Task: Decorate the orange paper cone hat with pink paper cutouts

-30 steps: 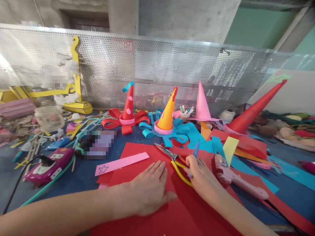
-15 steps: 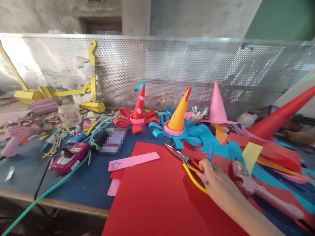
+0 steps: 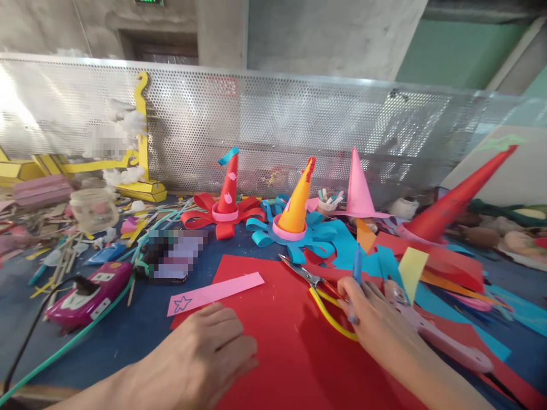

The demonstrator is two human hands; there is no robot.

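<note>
My left hand [image 3: 205, 356] hangs over the left part of a large red paper sheet [image 3: 284, 347], knuckles up and fingers curled in; whatever the fingertips may hold is hidden. Just beyond it lies a pink paper strip [image 3: 224, 291] with a star drawn at its left end. On the right, my right hand [image 3: 374, 313] has a blue pen [image 3: 357, 265] tucked upright between its fingers. Its fingertips are at the yellow-handled scissors [image 3: 307, 277], which lie on the red sheet with the tips pointing away to the left.
A pink glue gun [image 3: 440, 336] lies right of my right hand. Cone paper hats, one red [image 3: 228, 191] and one orange [image 3: 296, 208], stand behind the sheet. At left are a purple power strip [image 3: 96, 296], its cables, a phone [image 3: 177, 256] and a clear jar [image 3: 94, 209].
My left hand has come into view from below, over the red sheet. My right hand stays by the scissors with the pen. The view has swung a little to the right.
</note>
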